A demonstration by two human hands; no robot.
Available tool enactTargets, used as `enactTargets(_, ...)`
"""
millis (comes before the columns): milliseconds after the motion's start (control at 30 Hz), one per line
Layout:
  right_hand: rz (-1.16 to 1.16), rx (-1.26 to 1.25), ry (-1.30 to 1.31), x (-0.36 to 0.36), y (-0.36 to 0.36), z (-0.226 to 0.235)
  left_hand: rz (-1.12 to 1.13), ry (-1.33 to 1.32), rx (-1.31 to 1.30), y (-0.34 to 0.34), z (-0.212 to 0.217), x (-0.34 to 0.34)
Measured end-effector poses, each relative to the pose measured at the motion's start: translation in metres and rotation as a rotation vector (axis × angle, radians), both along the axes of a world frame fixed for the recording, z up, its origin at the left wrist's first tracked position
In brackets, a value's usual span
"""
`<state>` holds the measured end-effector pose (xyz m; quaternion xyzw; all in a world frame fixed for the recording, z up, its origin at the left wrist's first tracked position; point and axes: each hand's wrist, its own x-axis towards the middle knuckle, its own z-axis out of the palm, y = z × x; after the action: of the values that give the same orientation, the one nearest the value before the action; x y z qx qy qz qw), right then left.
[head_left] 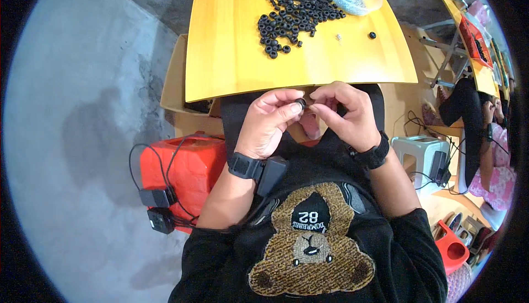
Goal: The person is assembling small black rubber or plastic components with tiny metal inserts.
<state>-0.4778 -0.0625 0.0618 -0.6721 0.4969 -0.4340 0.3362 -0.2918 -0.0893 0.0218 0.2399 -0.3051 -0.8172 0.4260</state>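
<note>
Just below the near edge of the yellow table (231,55), my left hand (269,121) pinches a small black ring-shaped part (300,103) between thumb and fingertips. My right hand (350,117) is close beside it, thumb and forefinger pressed together near the part. Whatever those right fingertips hold is too small to make out. On the table lies a heap of similar black ring-shaped parts (292,19). A clear round tub (377,6) of tiny silvery pieces stands to the right of the heap.
One black part (372,35) and a few tiny silvery bits (339,37) lie apart on the table. A red stool (182,162) with black cables is at left, a cardboard box (173,77) beside the table. At right are a pale stool (421,157) and another person's arm (486,160).
</note>
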Motion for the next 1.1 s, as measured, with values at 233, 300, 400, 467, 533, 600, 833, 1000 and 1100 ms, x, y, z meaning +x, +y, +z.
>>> enactTargets(233, 0.056, -0.062, -0.008, 0.002, -0.009, -0.013, 0.037, -0.015, 0.139, -0.006, -0.006, -0.008)
enactTargets(300, 0.053, -0.013, -0.031, 0.004, -0.010, -0.011, 0.025, 0.013, 0.145, -0.010, -0.011, -0.008)
enactTargets(400, 0.064, 0.055, -0.051, 0.000, -0.015, -0.009, 0.036, 0.029, 0.177, -0.017, -0.013, -0.009)
enactTargets(467, -0.066, 0.040, 0.138, -0.015, -0.026, -0.008, 0.080, 0.047, 0.190, -0.022, -0.014, -0.007)
enactTargets(533, -0.217, 0.043, 0.195, -0.039, -0.041, -0.020, 0.107, 0.022, 0.218, -0.027, -0.011, -0.008)
enactTargets(600, -0.351, 0.049, 0.306, -0.059, -0.057, -0.026, 0.103, 0.028, 0.212, -0.032, -0.010, -0.009)
enactTargets(833, -0.487, 0.080, 0.634, -0.062, -0.100, -0.031, 0.084, 0.018, 0.229, -0.041, -0.005, -0.015)
enactTargets(1000, -0.516, 0.107, 0.718, -0.058, -0.109, -0.042, 0.097, 0.008, 0.252, -0.045, -0.005, -0.014)
enactTargets(1100, -0.526, 0.108, 0.714, -0.059, -0.113, -0.046, 0.093, 0.013, 0.260, -0.048, -0.007, -0.014)
